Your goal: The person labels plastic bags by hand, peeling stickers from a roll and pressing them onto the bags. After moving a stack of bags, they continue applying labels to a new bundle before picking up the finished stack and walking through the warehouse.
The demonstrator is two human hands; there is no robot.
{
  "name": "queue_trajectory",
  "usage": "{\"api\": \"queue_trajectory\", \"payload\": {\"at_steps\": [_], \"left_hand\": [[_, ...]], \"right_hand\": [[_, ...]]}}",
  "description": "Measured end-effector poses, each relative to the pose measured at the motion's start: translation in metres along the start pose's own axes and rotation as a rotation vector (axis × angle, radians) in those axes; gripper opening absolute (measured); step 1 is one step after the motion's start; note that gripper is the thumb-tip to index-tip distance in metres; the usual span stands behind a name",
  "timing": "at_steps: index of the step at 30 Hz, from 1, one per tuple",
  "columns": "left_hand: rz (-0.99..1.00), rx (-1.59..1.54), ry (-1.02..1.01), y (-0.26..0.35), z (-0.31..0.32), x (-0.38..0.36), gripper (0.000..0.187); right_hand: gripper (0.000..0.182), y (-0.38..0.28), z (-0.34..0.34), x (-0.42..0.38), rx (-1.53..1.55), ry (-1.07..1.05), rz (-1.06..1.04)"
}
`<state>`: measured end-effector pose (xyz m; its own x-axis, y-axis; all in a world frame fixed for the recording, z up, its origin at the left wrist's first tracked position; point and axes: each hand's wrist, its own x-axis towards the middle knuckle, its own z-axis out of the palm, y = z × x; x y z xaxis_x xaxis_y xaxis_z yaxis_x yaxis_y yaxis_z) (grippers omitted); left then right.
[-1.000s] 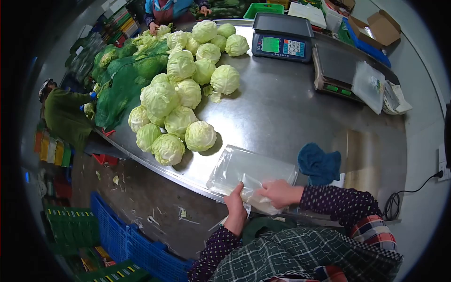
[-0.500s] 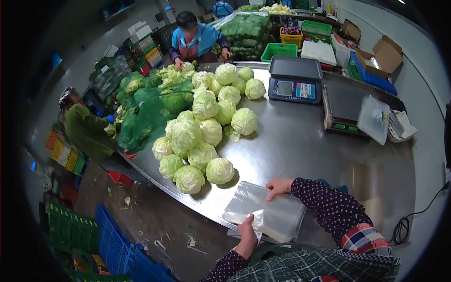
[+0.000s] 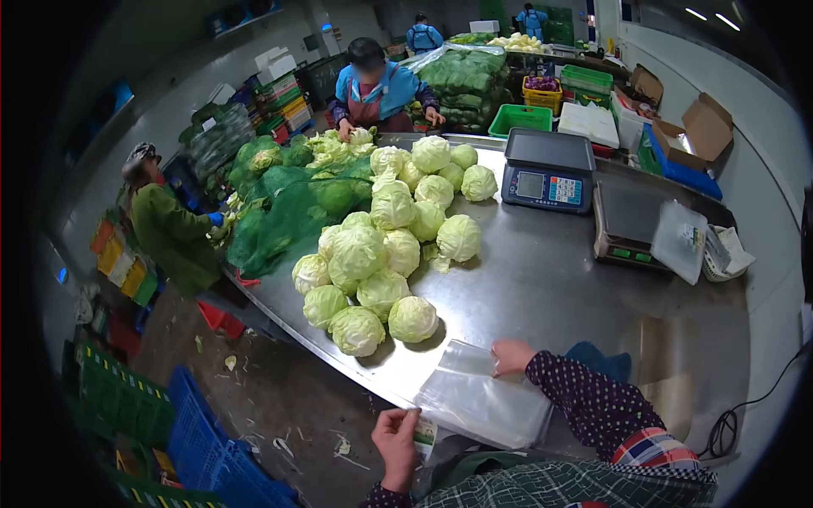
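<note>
A flat stack of clear, rectangular plastic bags (image 3: 487, 406) is laid at the near edge of a shiny grey metal table (image 3: 542, 279). The far edge of the stack is touched by the right hand (image 3: 512, 357), whose fingertips are partly hidden; whether film is gripped there cannot be told. The left hand (image 3: 396, 444) is held beside the stack's near left corner, its thumb and forefinger brought close together; whether film is pinched between them cannot be told. Just beyond the right sleeve, a crumpled dark-blue cloth (image 3: 603, 362) is partly covered by it. Farther left, round pale-green cabbages (image 3: 394, 245) are heaped, backed by a dark-green mesh sack (image 3: 284, 212). Beyond them, leaves are handled by a person in a blue top and dark-red apron (image 3: 381, 93). A dark-blue digital scale (image 3: 549, 169) is placed at the table's far side.
</note>
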<state>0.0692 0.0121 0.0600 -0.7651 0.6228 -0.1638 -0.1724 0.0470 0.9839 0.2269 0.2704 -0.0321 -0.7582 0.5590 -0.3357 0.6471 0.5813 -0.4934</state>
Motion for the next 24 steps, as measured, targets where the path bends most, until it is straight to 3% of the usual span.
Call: {"api": "queue_trajectory", "payload": {"at_steps": [1, 2, 4, 5, 7, 9, 17, 19, 21, 23, 24], "left_hand": [[0.102, -0.058, 0.009, 0.010, 0.005, 0.002, 0.013], [0.136, -0.039, 0.009, 0.019, 0.006, 0.005, 0.013], [0.206, -0.003, 0.036, 0.032, 0.006, 0.011, 0.013], [0.256, 0.056, 0.047, 0.027, 0.000, 0.019, 0.013], [0.251, 0.074, 0.052, 0.032, -0.006, 0.027, 0.013], [0.211, -0.125, 0.000, 0.044, -0.004, 0.032, 0.008], [0.128, -0.159, -0.132, 0.031, -0.023, 0.063, 0.008], [0.120, -0.174, -0.155, 0.033, -0.024, 0.068, 0.008], [0.120, -0.204, -0.193, 0.031, -0.020, 0.076, 0.009], [0.085, -0.195, -0.229, 0.026, -0.018, 0.079, 0.011], [0.073, -0.067, -0.219, 0.027, -0.015, 0.077, 0.013]], "right_hand": [[0.055, -0.012, -0.002, -0.014, -0.246, 0.181, -0.001], [0.068, -0.023, -0.002, -0.022, -0.378, 0.165, -0.024], [0.067, -0.047, 0.009, -0.051, -0.149, 0.373, -0.208], [0.067, -0.054, 0.021, -0.057, -0.150, 0.324, -0.204], [0.065, -0.063, 0.055, -0.078, -0.294, 0.311, -0.461], [0.062, -0.056, 0.080, -0.083, -0.383, 0.331, -0.458], [0.060, -0.068, 0.068, -0.084, -0.329, 0.302, -0.437], [0.056, -0.072, 0.061, -0.084, -0.179, 0.230, -0.328], [0.051, -0.098, 0.047, -0.081, -0.106, 0.332, -0.265], [0.049, -0.147, 0.018, -0.082, 0.672, 0.303, -0.100], [0.045, -0.167, 0.014, -0.079, 0.922, 0.298, -0.112]]}}
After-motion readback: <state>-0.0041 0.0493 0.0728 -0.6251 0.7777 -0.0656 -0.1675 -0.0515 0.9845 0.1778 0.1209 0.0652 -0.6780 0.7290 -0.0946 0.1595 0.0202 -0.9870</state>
